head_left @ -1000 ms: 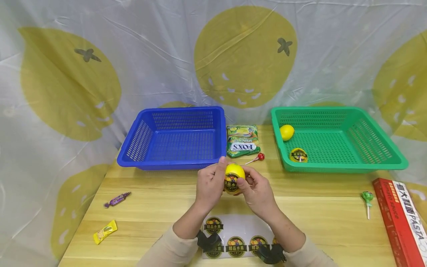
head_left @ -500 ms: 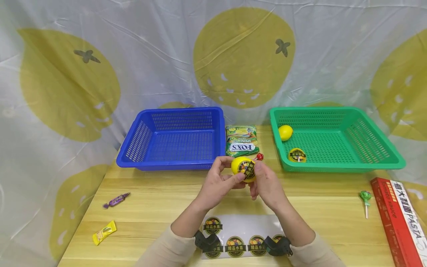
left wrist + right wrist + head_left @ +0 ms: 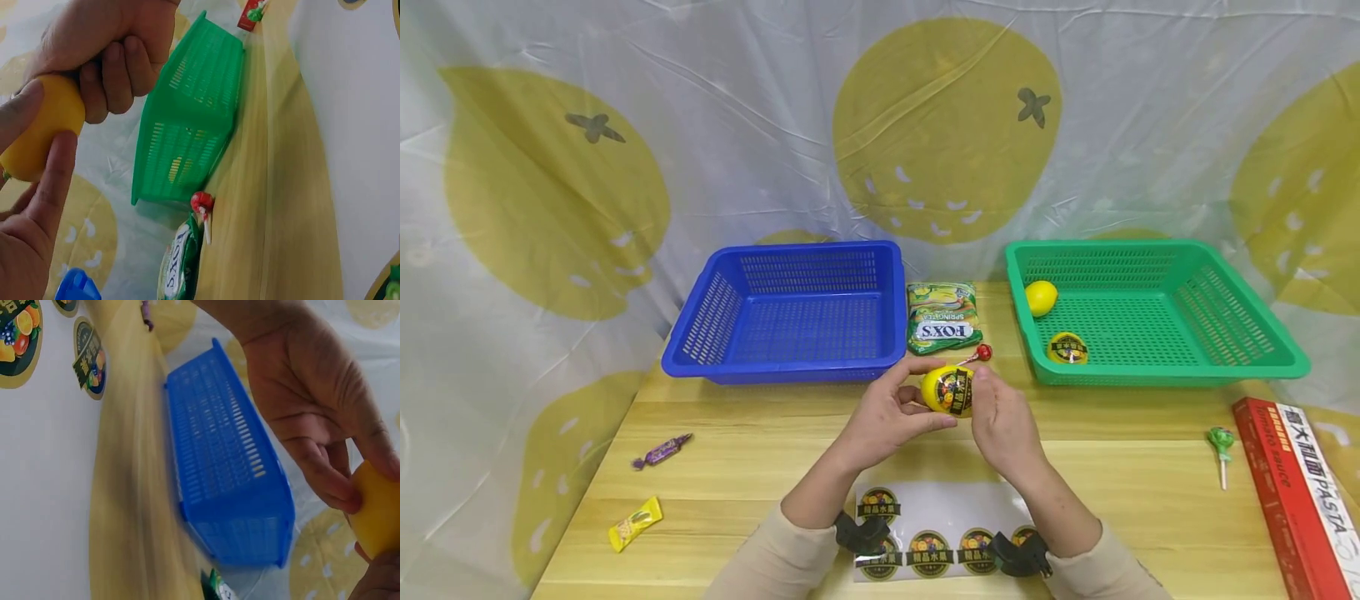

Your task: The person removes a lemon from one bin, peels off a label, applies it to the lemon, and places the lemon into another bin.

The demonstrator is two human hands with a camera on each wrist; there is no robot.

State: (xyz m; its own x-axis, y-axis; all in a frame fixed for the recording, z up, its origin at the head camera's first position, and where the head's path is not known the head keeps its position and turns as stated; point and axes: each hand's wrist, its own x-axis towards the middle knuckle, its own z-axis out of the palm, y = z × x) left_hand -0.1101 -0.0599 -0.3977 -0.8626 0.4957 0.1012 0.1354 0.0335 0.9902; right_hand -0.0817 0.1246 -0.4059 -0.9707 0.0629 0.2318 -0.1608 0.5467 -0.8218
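Observation:
Both hands hold a yellow lemon [image 3: 946, 390] above the wooden table, in front of the blue basket [image 3: 790, 247]. A round black fruit sticker is on the lemon's facing side. My left hand [image 3: 919, 393] grips it from the left with thumb and fingers. From the right, my right hand [image 3: 987, 402] curls round it, fingers at the sticker's edge. The left wrist view shows the lemon [image 3: 44, 131] between both hands, and the right wrist view its edge [image 3: 378, 509]. A sticker sheet [image 3: 940, 508] lies under my wrists.
The green basket [image 3: 1157, 246] at the right holds a plain lemon [image 3: 1041, 297] and a stickered one [image 3: 1067, 347]. Between the baskets lie a Fox's bag [image 3: 945, 317] and a red lollipop [image 3: 981, 353]. Green lollipop [image 3: 1221, 442] and pasta box [image 3: 1300, 492] lie right, two wrapped candies [image 3: 662, 448] left.
The hands have carried the lemon slightly up and to the right and turned it. The sticker now faces up and forward, with the right fingers over its edge.

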